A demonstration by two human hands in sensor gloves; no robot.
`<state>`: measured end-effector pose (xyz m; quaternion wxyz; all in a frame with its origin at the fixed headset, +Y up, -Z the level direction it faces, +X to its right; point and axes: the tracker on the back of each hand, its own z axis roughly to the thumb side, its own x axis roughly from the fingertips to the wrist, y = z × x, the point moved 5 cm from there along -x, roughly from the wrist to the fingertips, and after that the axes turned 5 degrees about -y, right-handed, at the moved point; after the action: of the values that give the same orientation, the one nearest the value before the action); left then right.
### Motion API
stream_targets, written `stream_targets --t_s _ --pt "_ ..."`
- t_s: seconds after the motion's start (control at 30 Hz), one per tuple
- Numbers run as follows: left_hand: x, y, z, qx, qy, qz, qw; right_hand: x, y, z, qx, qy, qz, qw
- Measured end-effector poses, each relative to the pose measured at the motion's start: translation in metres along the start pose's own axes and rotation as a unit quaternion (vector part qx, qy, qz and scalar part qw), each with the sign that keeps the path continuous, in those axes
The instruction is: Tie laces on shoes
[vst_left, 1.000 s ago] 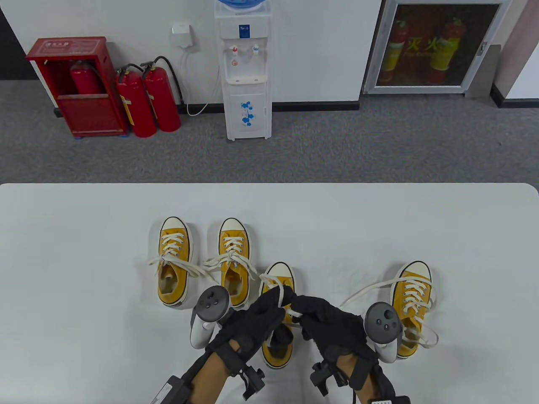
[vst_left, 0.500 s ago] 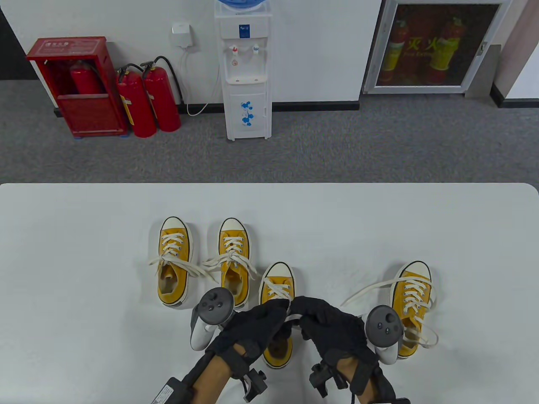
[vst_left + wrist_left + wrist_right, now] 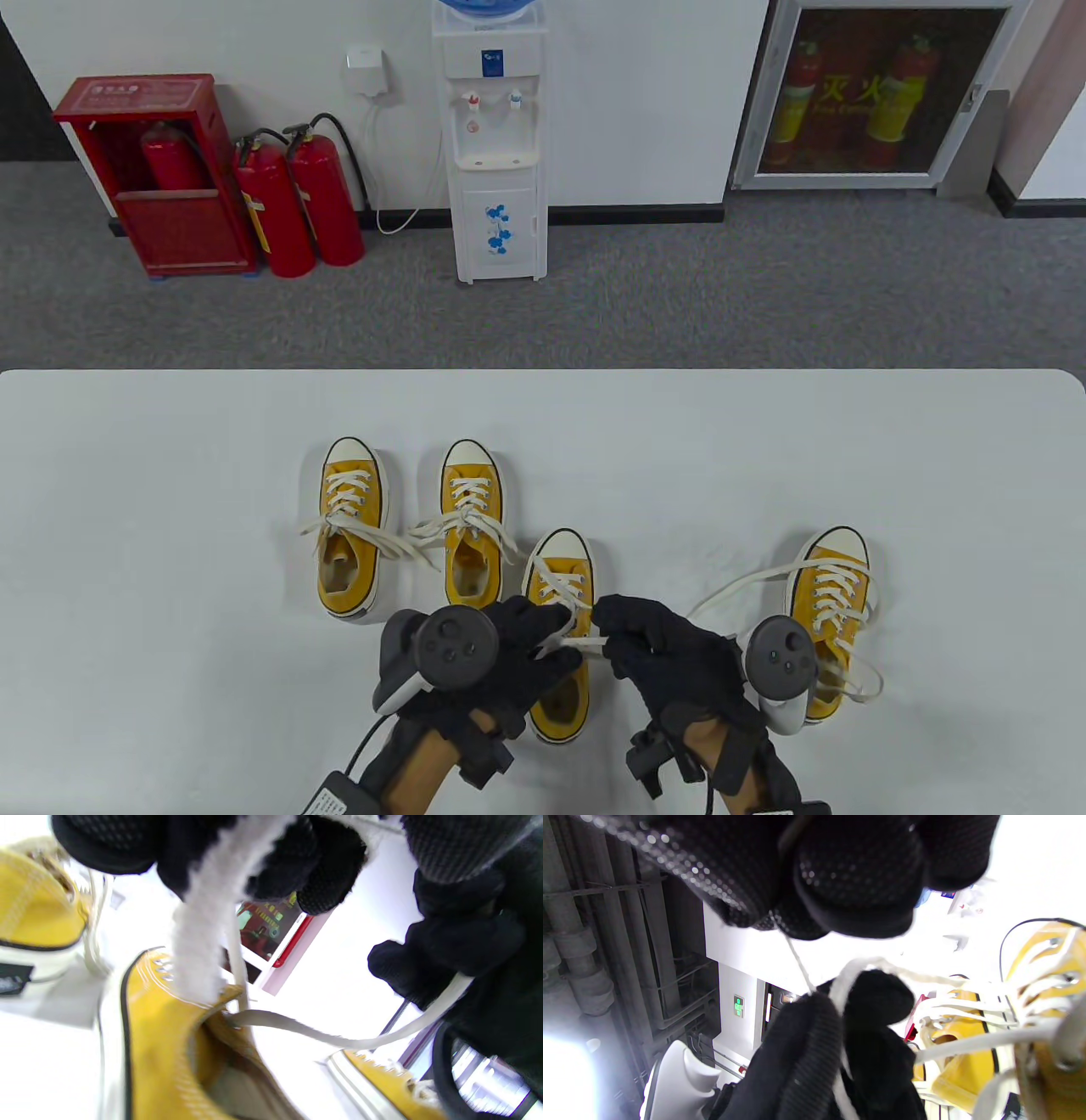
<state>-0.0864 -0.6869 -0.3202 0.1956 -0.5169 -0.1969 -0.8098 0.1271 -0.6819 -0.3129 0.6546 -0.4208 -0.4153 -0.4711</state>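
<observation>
Four yellow sneakers with white laces stand on the white table [image 3: 170, 475]. My hands work over the third sneaker [image 3: 560, 586], near the front edge. My left hand [image 3: 543, 632] pinches one white lace end [image 3: 567, 618] that rises from the eyelets. My right hand [image 3: 615, 637] grips the other lace end [image 3: 585, 643], which runs across between the hands. In the left wrist view a thick lace [image 3: 203, 925] hangs from my fingers down to the shoe's opening [image 3: 169, 1052], and a second lace [image 3: 339, 1039] leads to my right hand [image 3: 449, 946]. The knot area is hidden by the gloves.
Two sneakers [image 3: 349, 526] [image 3: 471, 522] stand side by side at the left with bows on top. A fourth sneaker [image 3: 830, 611] stands at the right with loose laces [image 3: 738, 586] trailing on the table. Beyond the far edge is carpet, a water dispenser [image 3: 496, 144] and fire extinguishers [image 3: 297, 204].
My left hand has turned over, so its tracker now sits above the hand. The raised lace loop has come down, and the lace now stretches across between the hands.
</observation>
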Motion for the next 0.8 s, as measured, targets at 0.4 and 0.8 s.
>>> stream_targets --t_s 0.4,0.8 --pt "0.0 0.004 0.007 0.152 0.031 -0.042 0.987 0.0 0.007 -0.009 0.008 -0.006 -0.019 1.0" --pt "-0.003 0.012 -0.017 0.347 -0.015 -0.062 0.936 0.004 0.001 -0.009 0.167 -0.008 -0.049 0.985"
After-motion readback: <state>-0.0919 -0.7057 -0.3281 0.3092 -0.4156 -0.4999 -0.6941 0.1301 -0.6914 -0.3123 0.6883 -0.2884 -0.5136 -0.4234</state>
